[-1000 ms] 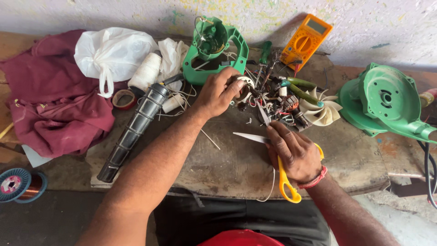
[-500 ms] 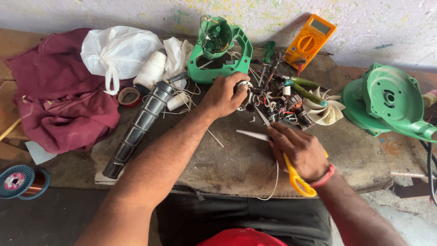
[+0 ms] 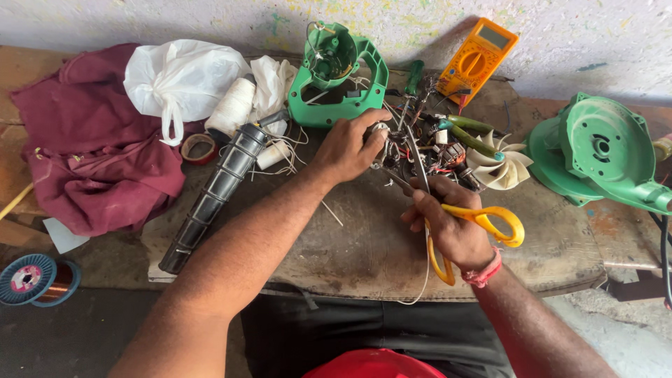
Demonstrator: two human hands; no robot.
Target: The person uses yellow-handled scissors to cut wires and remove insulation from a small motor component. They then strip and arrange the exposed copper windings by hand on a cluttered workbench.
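One pair of yellow-handled scissors [image 3: 476, 224], one orange multimeter [image 3: 477, 59], two green blower housings [image 3: 343, 77] [image 3: 595, 150], one white fan impeller [image 3: 498, 164], one thread spool [image 3: 231, 106], possibly two tape rolls [image 3: 199, 148].

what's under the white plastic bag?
The white bag lies on a maroon cloth, which spreads left and below it. A white thread spool leans at its right edge. The bench under the cloth is covered; the bag's contents are hidden.
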